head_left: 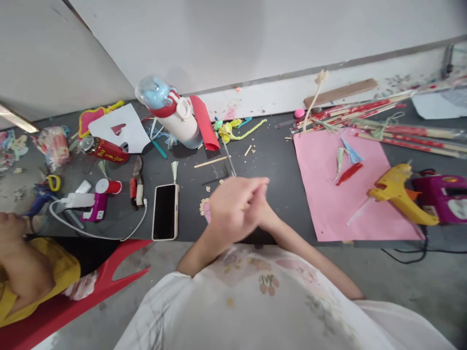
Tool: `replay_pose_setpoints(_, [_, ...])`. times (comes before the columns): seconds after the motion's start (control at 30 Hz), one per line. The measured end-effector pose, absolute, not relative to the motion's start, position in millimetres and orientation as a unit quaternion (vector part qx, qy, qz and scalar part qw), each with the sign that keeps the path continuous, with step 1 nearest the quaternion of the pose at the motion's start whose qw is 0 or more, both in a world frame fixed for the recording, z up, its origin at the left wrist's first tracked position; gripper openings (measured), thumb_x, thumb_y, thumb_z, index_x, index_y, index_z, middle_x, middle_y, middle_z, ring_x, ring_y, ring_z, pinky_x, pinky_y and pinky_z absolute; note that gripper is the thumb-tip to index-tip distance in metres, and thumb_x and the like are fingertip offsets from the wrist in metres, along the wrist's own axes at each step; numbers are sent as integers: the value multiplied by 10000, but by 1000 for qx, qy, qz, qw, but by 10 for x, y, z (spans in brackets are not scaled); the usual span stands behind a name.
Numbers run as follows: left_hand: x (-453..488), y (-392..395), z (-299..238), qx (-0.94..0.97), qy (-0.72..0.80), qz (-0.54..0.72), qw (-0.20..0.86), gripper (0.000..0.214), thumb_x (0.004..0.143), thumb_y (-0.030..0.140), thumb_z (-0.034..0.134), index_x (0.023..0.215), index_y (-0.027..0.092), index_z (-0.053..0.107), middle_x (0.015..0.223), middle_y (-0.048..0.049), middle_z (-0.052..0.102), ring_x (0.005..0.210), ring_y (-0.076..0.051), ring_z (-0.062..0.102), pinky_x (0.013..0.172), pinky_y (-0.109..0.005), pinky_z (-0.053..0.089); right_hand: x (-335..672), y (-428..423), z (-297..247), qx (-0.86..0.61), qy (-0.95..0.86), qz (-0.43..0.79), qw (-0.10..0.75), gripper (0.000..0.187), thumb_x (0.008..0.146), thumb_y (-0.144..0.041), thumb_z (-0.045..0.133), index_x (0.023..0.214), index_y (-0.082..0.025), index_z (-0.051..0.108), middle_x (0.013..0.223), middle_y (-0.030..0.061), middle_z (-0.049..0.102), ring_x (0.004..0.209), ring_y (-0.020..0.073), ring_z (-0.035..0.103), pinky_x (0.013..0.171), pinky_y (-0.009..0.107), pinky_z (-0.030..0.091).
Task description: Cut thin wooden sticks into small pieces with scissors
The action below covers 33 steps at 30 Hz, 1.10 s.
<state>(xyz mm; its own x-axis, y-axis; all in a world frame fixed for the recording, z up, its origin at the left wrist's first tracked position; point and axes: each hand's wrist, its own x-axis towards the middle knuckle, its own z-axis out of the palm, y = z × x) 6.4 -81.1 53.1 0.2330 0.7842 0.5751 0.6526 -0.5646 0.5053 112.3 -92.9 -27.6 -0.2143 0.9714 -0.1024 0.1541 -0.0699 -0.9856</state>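
Observation:
Close together over the table's front edge, my two hands meet in front of my chest. My left hand (231,206) is closed, its fingers pressed together and reaching to the right. Partly behind it, my right hand (265,214) is also closed, with most of its fingers covered. Whatever sits between the fingers is too small or hidden to make out. Just left of my left hand lies a pink piece edged with small pale flower shapes (205,208). Beyond the hands are a thin wooden stick (210,162) and scattered tiny bits. A phone (165,212) lies further left.
A yellow glue gun (397,189) rests on pink foam sheet (310,194) at right, beside a purple device (443,197). Bundled sticks (412,131) lie behind. A water bottle (175,116), red can (104,149) and pliers (136,182) stand or lie left. Another person's arm (25,267) is far left.

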Motion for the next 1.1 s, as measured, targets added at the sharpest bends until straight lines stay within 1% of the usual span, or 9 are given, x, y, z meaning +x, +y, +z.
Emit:
replay_pose_setpoints(0.07, [-152,-762,503,740,519,428,27,166,866,170,510,978,190,630,851,-31,685,782,-112,607,742,-244,456,1102,-898,-311,-459,-560,585,366,238,775,-338,589,919,-149,575,723,-4,576,608,103,530,559,226,464])
replay_pose_setpoints(0.13, [-353,-723,442,711,566,416,-45,174,874,189,494,965,184,641,889,-54,673,855,-144,593,801,-286,444,1119,-905,-298,-452,-567,594,349,303,739,-327,623,976,-151,555,736,-14,550,607,94,494,570,223,442])
replay_pose_setpoints(0.2, [-499,-711,366,704,589,389,-78,187,882,202,476,971,176,639,920,-70,663,915,-168,582,865,-325,423,1168,-939,-255,-455,-577,588,337,334,714,-320,640,991,-160,546,742,-16,520,610,90,461,564,216,417])
replay_pose_setpoints(0.27, [-573,-731,299,714,590,370,-68,196,887,204,465,990,170,628,957,-77,661,958,-178,579,895,-337,420,1222,-981,-201,-456,-574,593,334,371,696,-309,651,1013,-163,526,784,-4,516,618,87,446,546,208,401])
replay_pose_setpoints(0.37, [-582,-801,240,734,570,368,-30,186,889,202,461,991,168,613,965,-70,664,964,-171,594,881,-317,446,1279,-1033,-118,-467,-585,576,330,393,668,-300,675,996,-167,503,820,8,524,610,79,430,522,200,380])
replay_pose_setpoints(0.57, [-542,-917,233,754,531,387,4,155,882,169,482,917,177,633,889,-32,688,880,-132,636,790,-243,484,1355,-1097,-24,-509,-659,460,308,361,659,-348,683,943,-178,537,711,-19,508,582,86,416,558,228,381])
replay_pose_setpoints(0.8, [-557,-980,269,744,524,413,43,158,873,177,520,806,184,663,853,-5,705,805,-100,642,718,-197,479,1419,-1144,71,-529,-689,411,276,334,660,-388,680,872,-187,519,660,-43,457,557,83,399,548,231,350])
replay_pose_setpoints(1.0, [-586,-1021,263,750,526,393,79,201,891,239,496,892,206,694,889,-6,713,807,-105,650,730,-201,490,1445,-1167,103,-521,-716,389,256,416,642,-461,688,827,-198,424,721,-25,485,583,91,407,552,238,341])
replay_pose_setpoints(1.1, [-599,-1029,261,754,535,369,96,216,894,249,484,889,202,694,883,-9,714,784,-101,652,706,-189,490,1457,-1173,102,-515,-721,389,253,423,655,-481,676,806,-202,396,735,-16,492,592,97,411,557,243,341])
